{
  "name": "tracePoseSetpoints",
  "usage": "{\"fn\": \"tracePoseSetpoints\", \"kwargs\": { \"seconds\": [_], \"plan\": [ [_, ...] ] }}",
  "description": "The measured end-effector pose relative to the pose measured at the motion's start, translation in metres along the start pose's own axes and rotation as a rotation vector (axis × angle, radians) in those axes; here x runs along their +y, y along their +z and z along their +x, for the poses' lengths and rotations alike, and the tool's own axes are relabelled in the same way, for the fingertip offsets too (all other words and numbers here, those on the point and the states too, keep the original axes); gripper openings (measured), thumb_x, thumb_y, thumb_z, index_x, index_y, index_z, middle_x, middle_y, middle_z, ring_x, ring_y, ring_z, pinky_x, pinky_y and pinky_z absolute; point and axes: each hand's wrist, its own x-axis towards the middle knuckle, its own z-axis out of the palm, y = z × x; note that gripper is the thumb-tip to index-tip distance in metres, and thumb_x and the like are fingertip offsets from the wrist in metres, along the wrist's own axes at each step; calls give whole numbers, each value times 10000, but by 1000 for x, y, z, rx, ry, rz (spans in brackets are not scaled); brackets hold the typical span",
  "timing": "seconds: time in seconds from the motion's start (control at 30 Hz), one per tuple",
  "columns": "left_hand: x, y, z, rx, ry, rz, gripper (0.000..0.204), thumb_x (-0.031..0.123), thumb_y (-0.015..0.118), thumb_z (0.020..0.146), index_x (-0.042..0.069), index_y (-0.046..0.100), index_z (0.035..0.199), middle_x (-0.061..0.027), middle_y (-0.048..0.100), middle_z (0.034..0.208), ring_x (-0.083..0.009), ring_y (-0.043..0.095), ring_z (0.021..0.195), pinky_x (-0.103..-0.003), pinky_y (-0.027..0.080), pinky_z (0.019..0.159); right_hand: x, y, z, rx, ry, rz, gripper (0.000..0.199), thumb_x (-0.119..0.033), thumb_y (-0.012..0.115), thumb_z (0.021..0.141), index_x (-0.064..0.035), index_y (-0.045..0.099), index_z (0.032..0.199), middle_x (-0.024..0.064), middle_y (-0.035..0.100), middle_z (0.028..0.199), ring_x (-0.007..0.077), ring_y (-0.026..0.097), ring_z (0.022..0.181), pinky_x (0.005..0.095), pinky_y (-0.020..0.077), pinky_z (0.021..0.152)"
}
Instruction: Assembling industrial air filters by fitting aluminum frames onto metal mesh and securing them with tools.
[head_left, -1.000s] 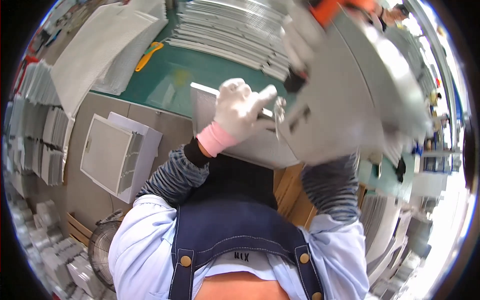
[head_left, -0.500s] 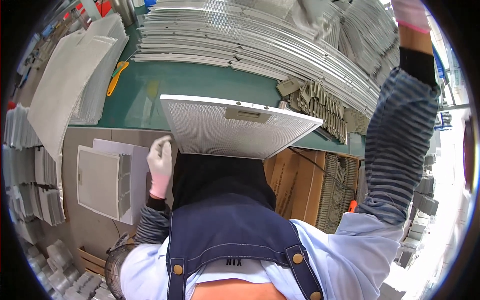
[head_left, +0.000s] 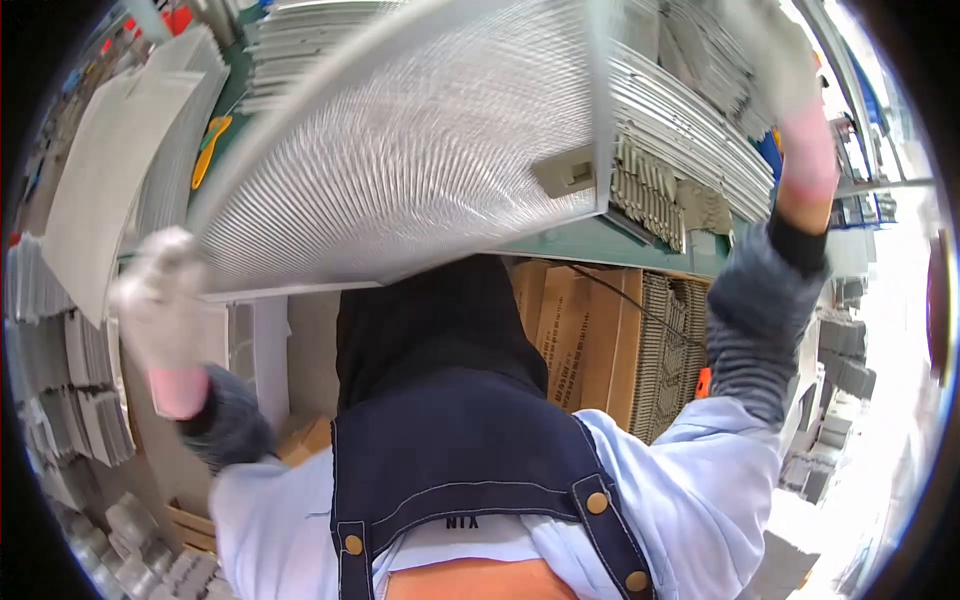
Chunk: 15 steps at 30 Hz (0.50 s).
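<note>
A large silver mesh filter panel [head_left: 430,160] with a metal frame stands tilted over the bench in front of me. A beige latch plate [head_left: 568,172] sits at its right edge. My left hand [head_left: 165,295], in a white glove with a pink cuff, is closed at the panel's lower left corner, blurred by motion. My right hand [head_left: 775,70], gloved the same way, is raised at the upper right, apart from the panel and near the stacked metal parts. Its fingers are too smeared to read.
Frame strips [head_left: 690,120] and beige latch parts [head_left: 650,190] lie on the green bench [head_left: 570,240]. A yellow-handled tool [head_left: 208,155] rests beside mesh sheets [head_left: 110,170] at left. Below the bench stands a cardboard box [head_left: 610,350]. A white panel [head_left: 240,335] is partly hidden behind my left hand.
The mesh panel has risen and turned, and now looks larger and closer. My left hand has moved left onto its corner. My right hand has come lower and further into view.
</note>
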Motion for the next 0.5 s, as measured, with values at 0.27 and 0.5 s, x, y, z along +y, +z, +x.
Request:
{"fn": "tracePoseSetpoints", "kwargs": {
  "seconds": [0.27, 0.5],
  "plan": [
    [102, -21, 114, -302, 546, -123, 252, 193, 616, 907, -20, 649, 1036, -55, 614, 810, -123, 568, 742, -263, 462, 709, -71, 193, -90, -257, 960, 747, 265, -110, 677, 818, 42, 628, 1030, 118, 650, 947, 176, 613, 834, 299, 495, 712],
    [95, -4, 125, -366, 496, 114, 232, 200, 695, 839, 11, 675, 972, -33, 565, 690, -79, 509, 623, -236, 419, 584, -57, 257, -101, -98, 757, 458, 249, -113, 628, 833, 21, 644, 1042, 179, 664, 890, 339, 619, 828, 391, 482, 786]
  ]
}}
